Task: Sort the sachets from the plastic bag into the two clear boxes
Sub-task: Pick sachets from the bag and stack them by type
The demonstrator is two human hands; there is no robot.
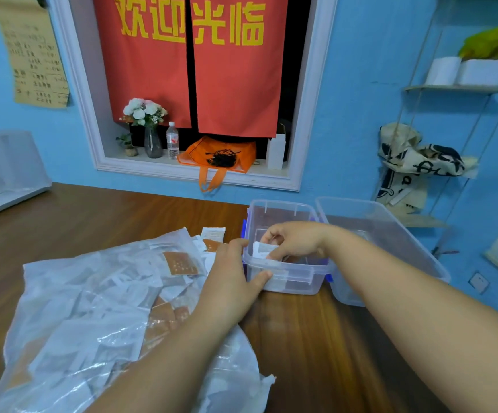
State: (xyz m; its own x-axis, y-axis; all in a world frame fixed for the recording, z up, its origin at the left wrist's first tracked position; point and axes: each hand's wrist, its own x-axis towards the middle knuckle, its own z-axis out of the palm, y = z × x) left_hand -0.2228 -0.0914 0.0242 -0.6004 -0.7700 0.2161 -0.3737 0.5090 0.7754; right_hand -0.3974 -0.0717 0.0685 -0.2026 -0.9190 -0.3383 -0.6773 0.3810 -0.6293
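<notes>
One sachet (264, 249) — in right hand (297, 241), inside box (291, 284)

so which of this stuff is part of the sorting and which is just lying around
For the job:
crinkled clear plastic bag of white and brown sachets
small clear plastic box with blue clips, gripped by the left hand
larger clear plastic box
white paper sachet pinched by the right hand

Lying about:
orange cloth bag
clear water bottle
glass vase of white flowers

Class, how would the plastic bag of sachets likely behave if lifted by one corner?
The plastic bag would probably sag, since its film lies crumpled. Its loose sachets would likely slide and bunch. Glossy highlights suggest a slippery surface.
</notes>
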